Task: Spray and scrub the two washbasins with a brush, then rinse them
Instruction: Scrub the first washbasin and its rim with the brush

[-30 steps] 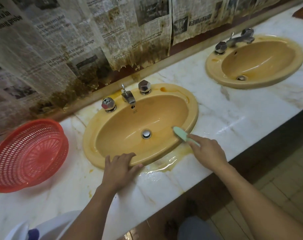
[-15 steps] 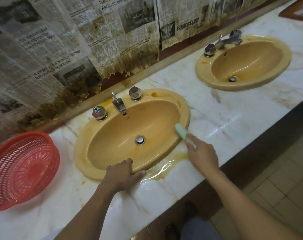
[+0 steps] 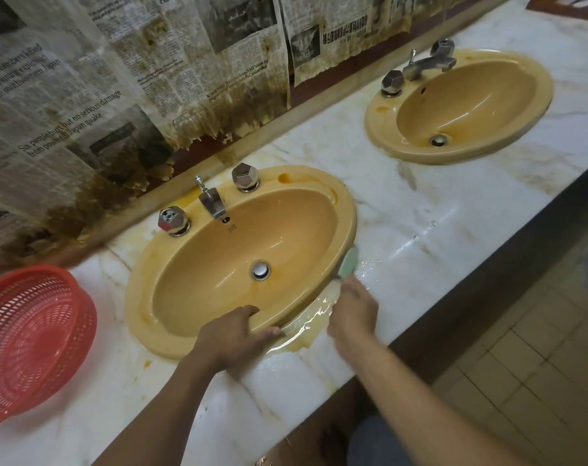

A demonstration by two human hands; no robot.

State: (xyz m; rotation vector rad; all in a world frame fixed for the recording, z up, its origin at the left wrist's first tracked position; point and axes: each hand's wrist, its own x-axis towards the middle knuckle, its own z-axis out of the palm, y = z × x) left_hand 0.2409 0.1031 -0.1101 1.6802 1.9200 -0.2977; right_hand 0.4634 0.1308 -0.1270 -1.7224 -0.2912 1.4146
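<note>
Two ochre washbasins are set in a white marble counter. The near basin (image 3: 171, 264) lies in front of me, the far basin (image 3: 507, 136) at the upper right. My right hand (image 3: 353, 317) grips a pale green brush (image 3: 349, 263), whose blurred head lies against the outer right rim of the near basin. My left hand (image 3: 233, 338) rests on the near basin's front rim, fingers over the edge. Brownish water (image 3: 306, 327) is pooled on the counter between my hands.
A red plastic basket (image 3: 30, 331) sits upside down at the left of the counter (image 3: 403, 210). Each basin has a chrome tap (image 3: 211, 201) and two knobs. Stained newspaper covers the wall behind. A tiled floor lies beyond the counter's front edge at right.
The brush has slid from inside the near basin's right wall, over the rim, to its outer right edge. My left hand has stayed on the front rim.
</note>
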